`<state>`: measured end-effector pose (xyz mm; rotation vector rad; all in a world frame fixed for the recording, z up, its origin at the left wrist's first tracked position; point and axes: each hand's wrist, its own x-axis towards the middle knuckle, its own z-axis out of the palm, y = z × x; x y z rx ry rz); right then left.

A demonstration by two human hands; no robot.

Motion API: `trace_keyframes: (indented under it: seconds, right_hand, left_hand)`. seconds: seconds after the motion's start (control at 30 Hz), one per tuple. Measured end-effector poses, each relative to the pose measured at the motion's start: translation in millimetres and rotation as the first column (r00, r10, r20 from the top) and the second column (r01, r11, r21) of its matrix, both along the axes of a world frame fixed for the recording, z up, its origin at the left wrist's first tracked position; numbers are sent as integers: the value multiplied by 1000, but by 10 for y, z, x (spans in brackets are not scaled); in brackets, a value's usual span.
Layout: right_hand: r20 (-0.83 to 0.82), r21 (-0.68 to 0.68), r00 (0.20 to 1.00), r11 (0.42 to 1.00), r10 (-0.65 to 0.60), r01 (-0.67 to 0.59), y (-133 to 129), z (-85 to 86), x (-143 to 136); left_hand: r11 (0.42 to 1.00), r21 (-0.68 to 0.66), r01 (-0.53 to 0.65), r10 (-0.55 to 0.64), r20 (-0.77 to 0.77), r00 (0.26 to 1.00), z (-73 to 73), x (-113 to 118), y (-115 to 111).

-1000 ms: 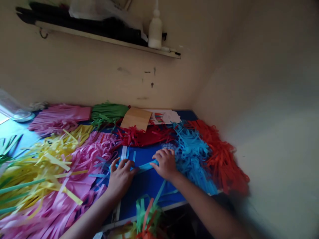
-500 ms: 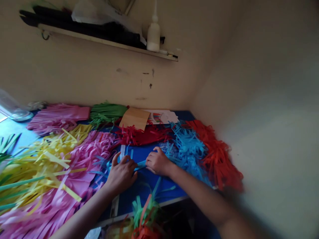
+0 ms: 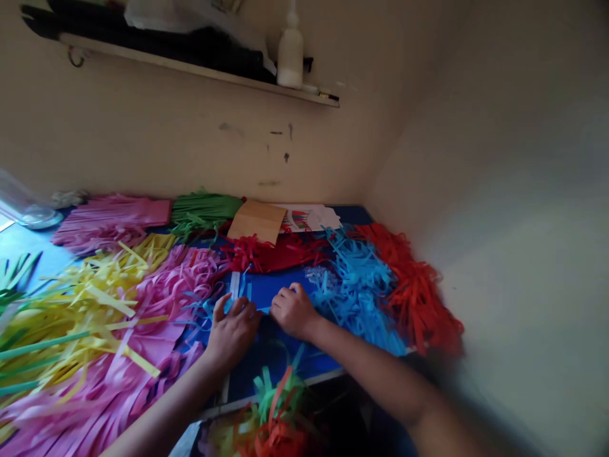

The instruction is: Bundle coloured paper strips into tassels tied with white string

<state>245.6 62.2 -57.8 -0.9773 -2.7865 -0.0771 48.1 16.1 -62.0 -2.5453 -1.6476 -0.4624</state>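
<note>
A light blue paper strip (image 3: 264, 310) stretches between my two hands, low over the blue tabletop (image 3: 276, 285). My left hand (image 3: 234, 327) has its fingers curled on the strip's left end, where loose blue fringe (image 3: 200, 306) spreads out. Closed on the other end is my right hand (image 3: 292, 311), knuckles up. The fingertips of both hands are largely hidden. Near the table's front edge, below my hands, hangs a bunch of green and orange paper fringe (image 3: 280, 406).
Yellow fringe (image 3: 99, 285) and pink fringe (image 3: 162, 304) lie at left. Red fringe (image 3: 285, 254), a blue fringe pile (image 3: 361, 279) and orange-red fringe (image 3: 419, 292) curve around the back and right. A brown card (image 3: 257, 222) lies behind. A shelf (image 3: 190, 68) holds a white bottle (image 3: 290, 54).
My right hand has moved slightly left, closer to my left hand, so less of the blue strip shows between them. The view has tilted down a little.
</note>
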Motion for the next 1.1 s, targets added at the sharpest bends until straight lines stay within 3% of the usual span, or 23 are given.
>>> trace_keyframes:
  seconds: [0.13,0.27,0.53,0.77,0.93,1.1]
  right_hand:
    - [-89,-124,994,991,-59,48,16,-109,217]
    - [-168,-240,970,961,-177,134,71,-156,351]
    - [-158,-307,930,912,-332,273,98,-134,198]
    - [-128,-349,921,886,-367,304,182,-116,138]
    - [-159,-278,946,932,-284,233,141,-52,171]
    - [-152,-89,988,996,17,-30,124,-28,214]
  left_hand:
    - [998,-61,10,-9,12,1000,-42,-164,-128]
    - [993,-98,-67,73,62,995,-96,-273,-133]
    - [975,-140,-170,180,61,982,-35,-165,-16]
    - [970,-151,-192,200,40,979,-63,-157,27]
    - [994,-91,-64,67,36,997,-27,-139,-4]
    - [999,-10,33,-33,27,999,4,-88,-5]
